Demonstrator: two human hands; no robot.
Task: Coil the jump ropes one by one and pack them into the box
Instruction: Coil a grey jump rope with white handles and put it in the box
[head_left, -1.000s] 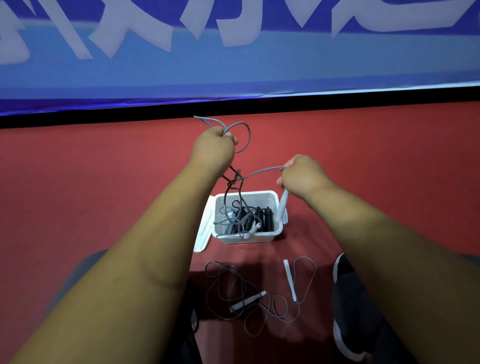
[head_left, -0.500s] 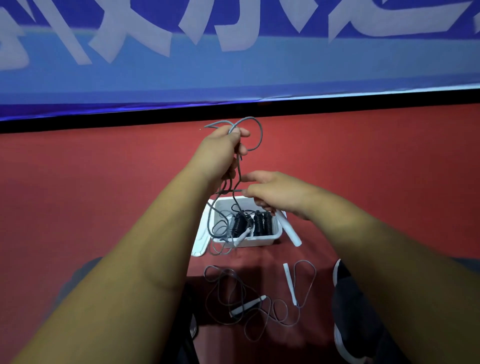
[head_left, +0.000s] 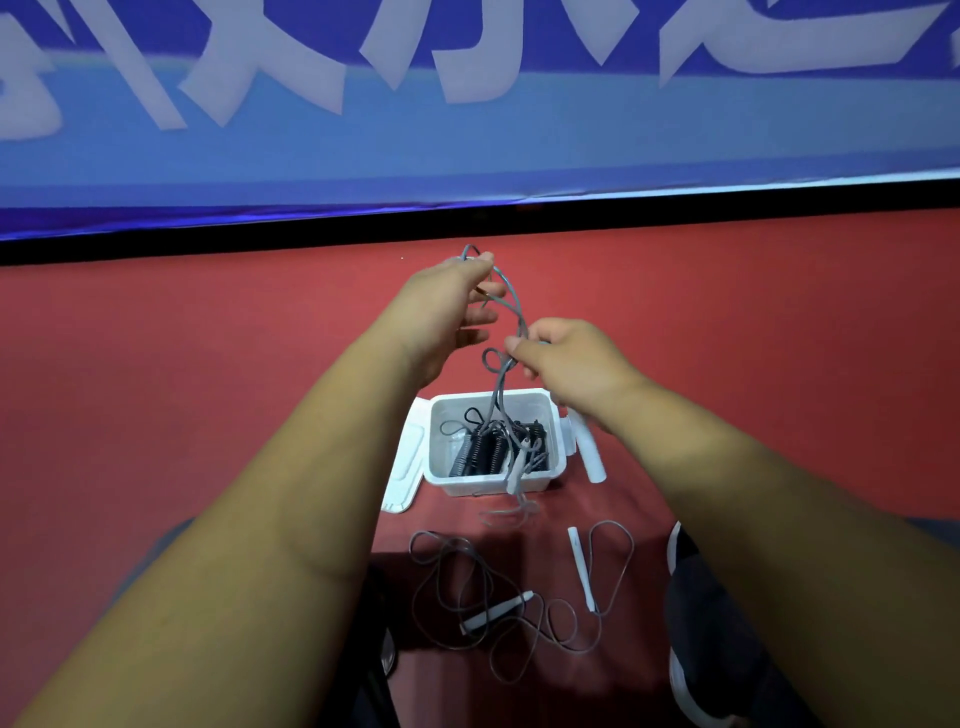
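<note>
Mid-coil on the grey jump rope (head_left: 514, 306), held up above the white box (head_left: 491, 486), with tail and a white handle (head_left: 517, 467) dangling over its front rim. Pinched at the top loops by the left hand (head_left: 447, 312), lower by the right hand (head_left: 571, 364), both grips closed on cord. Best bet: keep loops same-sized, feed slack up slowly, lift clear of the black coiled ropes (head_left: 485, 452) before tucking in.

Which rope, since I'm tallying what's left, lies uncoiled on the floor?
The loose rope, sprawled on the floor this side of the box, handles flat. The held rope hangs from left hand and right hand above it; the coiled ropes sit inside.
</note>
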